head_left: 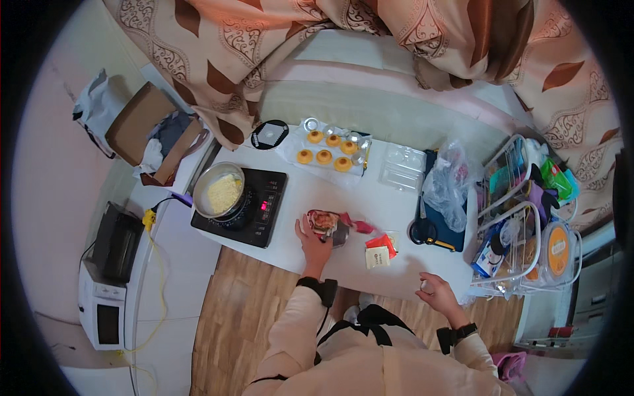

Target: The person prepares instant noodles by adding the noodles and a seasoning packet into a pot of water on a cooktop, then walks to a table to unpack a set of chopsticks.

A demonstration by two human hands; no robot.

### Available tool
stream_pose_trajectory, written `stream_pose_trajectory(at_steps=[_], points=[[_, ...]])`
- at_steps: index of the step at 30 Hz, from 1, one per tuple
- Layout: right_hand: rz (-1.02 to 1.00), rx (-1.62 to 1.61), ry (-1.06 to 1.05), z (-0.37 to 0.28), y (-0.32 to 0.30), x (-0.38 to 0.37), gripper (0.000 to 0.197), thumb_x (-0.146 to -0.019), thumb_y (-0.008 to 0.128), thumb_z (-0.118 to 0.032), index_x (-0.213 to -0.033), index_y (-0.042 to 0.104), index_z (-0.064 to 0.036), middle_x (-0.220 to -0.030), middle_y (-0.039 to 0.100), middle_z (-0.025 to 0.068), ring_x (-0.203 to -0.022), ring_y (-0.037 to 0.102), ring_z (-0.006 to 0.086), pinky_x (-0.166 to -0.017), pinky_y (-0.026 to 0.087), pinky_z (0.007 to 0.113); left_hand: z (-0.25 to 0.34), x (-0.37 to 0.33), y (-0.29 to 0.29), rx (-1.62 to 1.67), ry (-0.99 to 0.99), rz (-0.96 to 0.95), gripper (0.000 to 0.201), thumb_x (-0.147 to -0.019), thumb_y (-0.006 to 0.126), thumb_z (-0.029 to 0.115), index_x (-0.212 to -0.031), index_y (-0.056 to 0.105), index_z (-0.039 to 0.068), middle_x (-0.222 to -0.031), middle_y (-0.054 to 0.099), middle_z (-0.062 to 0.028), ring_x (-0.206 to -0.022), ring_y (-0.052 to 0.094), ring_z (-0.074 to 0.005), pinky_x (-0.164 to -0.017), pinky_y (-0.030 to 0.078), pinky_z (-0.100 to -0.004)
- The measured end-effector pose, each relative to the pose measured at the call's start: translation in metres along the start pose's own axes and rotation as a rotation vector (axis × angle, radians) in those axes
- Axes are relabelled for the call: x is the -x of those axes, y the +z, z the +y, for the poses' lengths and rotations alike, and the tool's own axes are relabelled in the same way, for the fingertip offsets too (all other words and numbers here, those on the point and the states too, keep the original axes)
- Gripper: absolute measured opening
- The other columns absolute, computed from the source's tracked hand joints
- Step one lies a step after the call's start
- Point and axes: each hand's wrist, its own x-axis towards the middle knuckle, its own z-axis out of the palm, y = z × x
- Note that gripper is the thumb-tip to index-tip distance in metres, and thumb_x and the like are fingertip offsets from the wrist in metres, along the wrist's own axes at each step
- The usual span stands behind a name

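Note:
My left hand (314,247) grips the near left side of a small food pack (325,223) with a reddish food picture, lying on the white table (290,254). A crumpled red wrapper strip (360,226) lies against its right end. To the right are a red sachet (382,243) and a cream sachet (377,257), partly overlapping. Near the table's front edge, my right hand (441,296) hovers with loosely bent fingers apart; I see nothing clearly held. On the left, a pot (203,178) holding a pale yellow noodle block (225,194) stands on a black induction cooker (269,191) with a lit red display.
Several round pastries (323,156) sit in a clear tray at the back, beside an empty clear tray (403,165). A plastic bag (449,181) and dark round object (422,231) are right. A loaded white wire rack (508,231) borders the table; a microwave (105,310) stands left.

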Motion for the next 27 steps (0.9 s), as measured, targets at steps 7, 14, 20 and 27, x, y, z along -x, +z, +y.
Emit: stream_pose_trajectory(at_steps=[7,14,20,27], points=[[0.014,-0.159,-0.062,0.005,-0.018,-0.029,0.045,-0.069,0.07,-0.012,-0.11,0.052,-0.006,-0.097,0.06,0.0106,-0.088,0.058,0.0245,-0.077,0.047,0.033,0.035,0.003,-0.028,0.035,-0.016,0.079,0.076,-0.065,0.052,0.0,-0.132,0.015,-0.001,-0.125,0.023,-0.0219,-0.116,0.025,-0.0346,-0.1,0.022,-0.0373],[-0.546,-0.405,-0.654,-0.151,-0.01,-0.082,0.034,-0.075,0.065,-0.015,-0.105,0.052,-0.0073,-0.1,0.055,0.0099,-0.093,0.054,0.0234,-0.08,0.043,0.032,0.041,0.056,-0.022,-0.074,0.023,0.08,0.073,-0.062,0.055,0.001,-0.128,0.024,0.001,-0.123,0.028,-0.0213,-0.119,0.025,-0.036,-0.103,0.021,-0.0352],[-0.426,-0.175,-0.701,-0.122,0.081,-0.127,0.035,-0.072,0.066,-0.016,-0.1,0.049,-0.0043,-0.098,0.049,0.0145,-0.093,0.05,0.0327,-0.078,0.043,0.037,0.038,0.084,-0.015,0.071,-0.216,0.048,0.065,-0.063,0.052,0.005,-0.124,0.029,0.001,-0.121,0.029,-0.0202,-0.118,0.026,-0.0342,-0.101,0.023,-0.0341],[-0.392,0.011,-0.689,-0.107,0.112,-0.14,0.045,-0.08,0.057,-0.02,-0.113,0.044,0.0063,-0.117,0.044,0.0247,-0.109,0.044,0.0373,-0.092,0.036,0.04,0.023,0.095,-0.01,0.597,-0.513,0.055,0.064,-0.063,0.043,0.003,-0.125,0.025,0.006,-0.111,0.041,-0.0104,-0.104,0.041,-0.0202,-0.086,0.036,-0.0273]])
